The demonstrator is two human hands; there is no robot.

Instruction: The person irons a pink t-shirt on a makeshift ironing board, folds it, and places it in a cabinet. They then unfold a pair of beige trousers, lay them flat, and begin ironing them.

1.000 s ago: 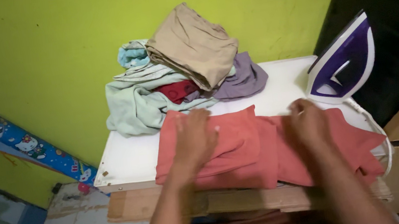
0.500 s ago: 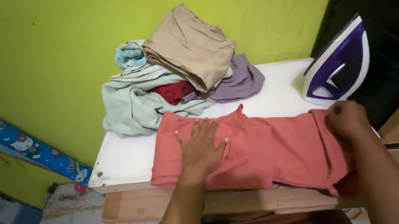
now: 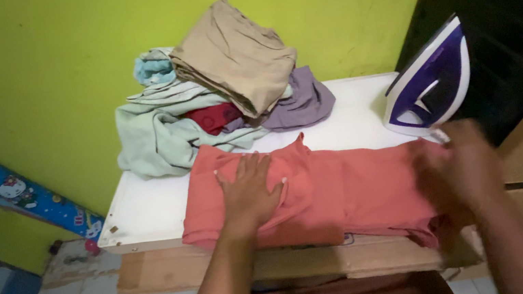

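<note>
Garment (image 3: 344, 190) lies lengthwise left-right; left hand (image 3: 251, 193) flat, right hand (image 3: 465, 168) blurred, grip unclear.

Left hand (image 3: 251, 193) flat, fingers (image 3: 257, 167) spread, palm down; right hand (image 3: 465, 168) blurred, seemingly loosely curled.

The person's right hand (image 3: 461, 165) was a blur, so its fingers and grip could not be told. The left hand (image 3: 250, 193) hid part of the salmon-pink cloth garment (image 3: 344, 190). The folded tan cloth (image 3: 231, 58) covered much of the small dark red cloth (image 3: 210, 116).
</note>
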